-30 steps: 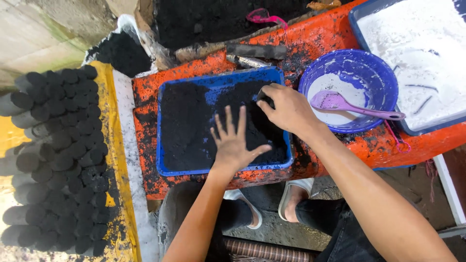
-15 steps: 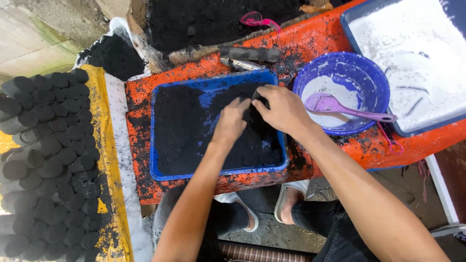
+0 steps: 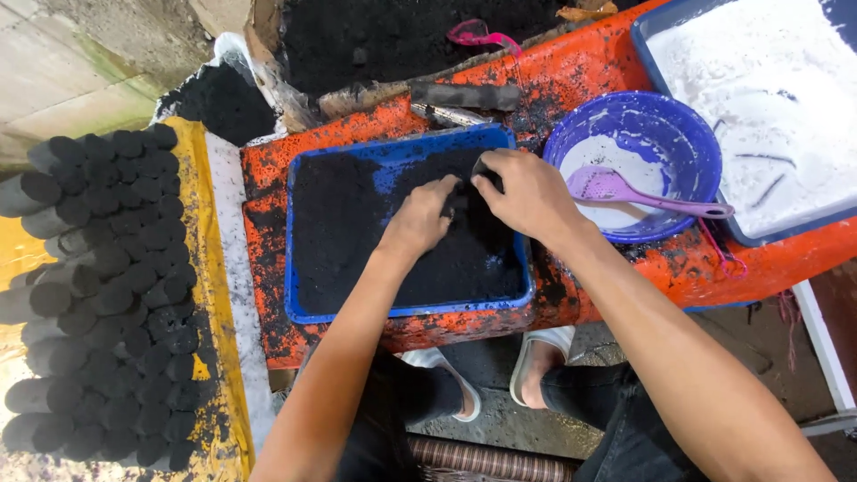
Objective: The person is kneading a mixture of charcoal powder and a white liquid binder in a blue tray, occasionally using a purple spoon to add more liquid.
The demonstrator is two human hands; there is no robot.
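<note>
A round blue bowl containing white powder and a purple scoop sits on the orange counter. A large blue tray of white powder stands beside it. Black cylindrical briquettes are stacked at left on yellow sheeting.

The white-powder tray runs off the top-right edge; the left hand's fingers hide what they grip.

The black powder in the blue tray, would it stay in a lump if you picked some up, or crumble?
The black powder would probably crumble: it lies loose and flat in the blue tray. It likely smears too, since dark smudges cover the orange table. A pinch may clump a little where the left hand and right hand gather it.
</note>
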